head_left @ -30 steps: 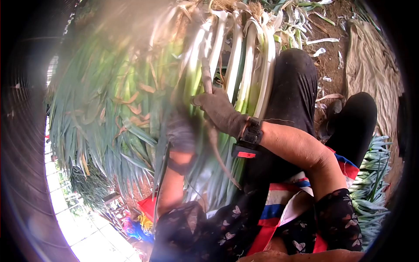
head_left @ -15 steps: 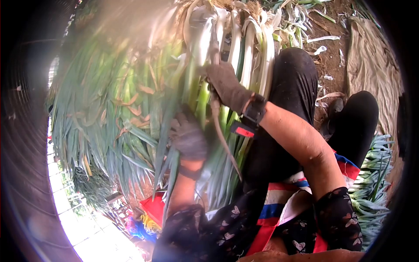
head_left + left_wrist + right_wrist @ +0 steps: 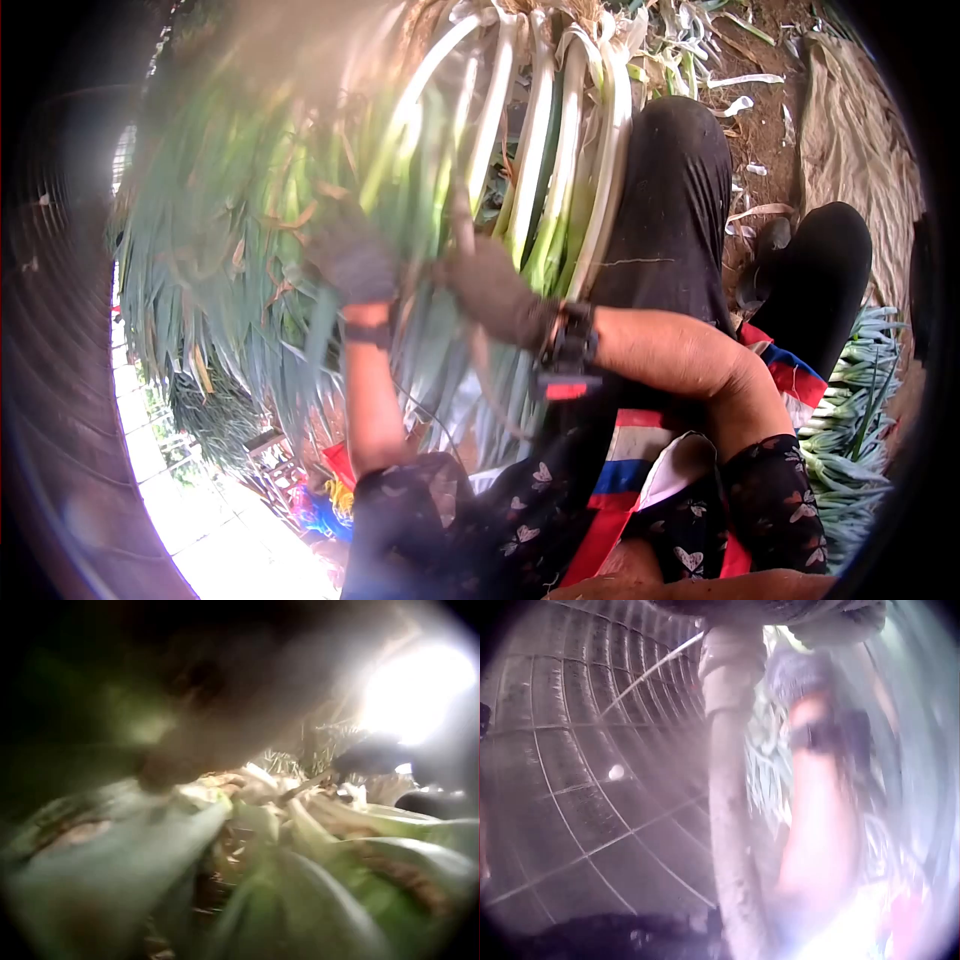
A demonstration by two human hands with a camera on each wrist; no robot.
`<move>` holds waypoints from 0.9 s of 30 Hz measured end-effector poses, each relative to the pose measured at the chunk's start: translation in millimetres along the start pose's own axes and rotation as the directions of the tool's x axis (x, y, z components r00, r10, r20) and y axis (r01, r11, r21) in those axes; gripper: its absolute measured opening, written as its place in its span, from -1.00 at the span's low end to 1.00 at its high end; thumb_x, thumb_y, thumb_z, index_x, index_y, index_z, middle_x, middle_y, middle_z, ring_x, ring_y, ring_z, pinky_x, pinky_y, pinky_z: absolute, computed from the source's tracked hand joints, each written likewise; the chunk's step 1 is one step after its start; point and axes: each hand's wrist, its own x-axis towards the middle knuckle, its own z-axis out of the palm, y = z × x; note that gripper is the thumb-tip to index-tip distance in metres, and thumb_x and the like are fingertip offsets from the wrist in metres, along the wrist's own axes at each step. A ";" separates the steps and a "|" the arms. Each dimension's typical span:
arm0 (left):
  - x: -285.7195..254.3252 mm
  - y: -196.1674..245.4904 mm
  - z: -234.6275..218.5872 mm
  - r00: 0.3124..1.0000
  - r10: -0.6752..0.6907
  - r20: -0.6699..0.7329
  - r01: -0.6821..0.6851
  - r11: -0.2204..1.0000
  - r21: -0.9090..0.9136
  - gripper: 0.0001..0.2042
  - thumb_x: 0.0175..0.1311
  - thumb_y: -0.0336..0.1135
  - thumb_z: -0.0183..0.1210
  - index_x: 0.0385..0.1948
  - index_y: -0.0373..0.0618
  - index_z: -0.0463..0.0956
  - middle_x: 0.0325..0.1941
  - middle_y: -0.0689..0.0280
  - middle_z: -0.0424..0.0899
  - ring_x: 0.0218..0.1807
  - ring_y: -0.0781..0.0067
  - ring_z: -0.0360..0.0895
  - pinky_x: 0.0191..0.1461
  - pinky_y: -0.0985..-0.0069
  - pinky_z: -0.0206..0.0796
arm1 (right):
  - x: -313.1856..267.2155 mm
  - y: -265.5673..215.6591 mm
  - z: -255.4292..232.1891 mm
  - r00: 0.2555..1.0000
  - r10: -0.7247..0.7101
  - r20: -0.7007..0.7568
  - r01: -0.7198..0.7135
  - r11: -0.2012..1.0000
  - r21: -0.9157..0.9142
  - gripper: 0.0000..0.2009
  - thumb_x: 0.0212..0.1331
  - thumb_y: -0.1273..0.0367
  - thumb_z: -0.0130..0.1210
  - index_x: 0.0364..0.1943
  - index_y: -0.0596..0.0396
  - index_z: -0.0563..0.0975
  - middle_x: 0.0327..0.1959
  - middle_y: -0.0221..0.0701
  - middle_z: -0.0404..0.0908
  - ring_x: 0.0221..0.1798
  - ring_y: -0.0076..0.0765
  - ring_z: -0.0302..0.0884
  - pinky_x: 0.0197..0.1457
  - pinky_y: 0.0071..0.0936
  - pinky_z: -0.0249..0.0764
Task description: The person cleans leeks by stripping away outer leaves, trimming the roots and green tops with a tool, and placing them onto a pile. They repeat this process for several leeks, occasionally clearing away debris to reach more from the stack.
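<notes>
Long leeks point(image 3: 560, 150) lie side by side, white shanks and roots at the top and blue-green leaves running down. My right hand point(image 3: 498, 295), in a dark glove, grips a muddy grey-brown hose point(image 3: 462, 215) over the leeks. That hose point(image 3: 731, 795) stands large in the right wrist view. My left hand point(image 3: 352, 255), gloved and blurred by motion, is over the leaves at the left. A curved leek shank point(image 3: 425, 85) runs down toward it; I cannot tell whether its fingers hold leaves. Green leaves point(image 3: 300, 900) fill the lower left wrist view.
Beside the leeks are my bent knees point(image 3: 670, 180). Peeled scraps point(image 3: 735, 105) litter the bare soil by a tan cloth point(image 3: 850, 140). A stack of leeks point(image 3: 850, 450) lies at the right. Dark netting point(image 3: 60, 330) curves along the left side.
My left hand has moved inward, then back left and up over the leaves. My right hand rose a little with the hose, then came down. A shank now bends toward the left.
</notes>
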 end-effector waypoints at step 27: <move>0.8 16.7 -16.5 0.890 0.432 0.149 -0.192 0.649 -0.736 -0.81 0.01 -0.35 0.14 -0.43 -0.32 0.55 -0.41 -0.08 0.60 -0.37 -0.16 0.53 -0.27 0.22 0.39 | -58.6 31.4 18.1 0.967 0.244 0.079 -0.251 0.962 0.104 -0.68 0.03 0.27 0.16 -0.32 0.33 0.54 -0.47 -0.26 0.51 -0.40 -0.27 0.46 -0.33 -0.29 0.39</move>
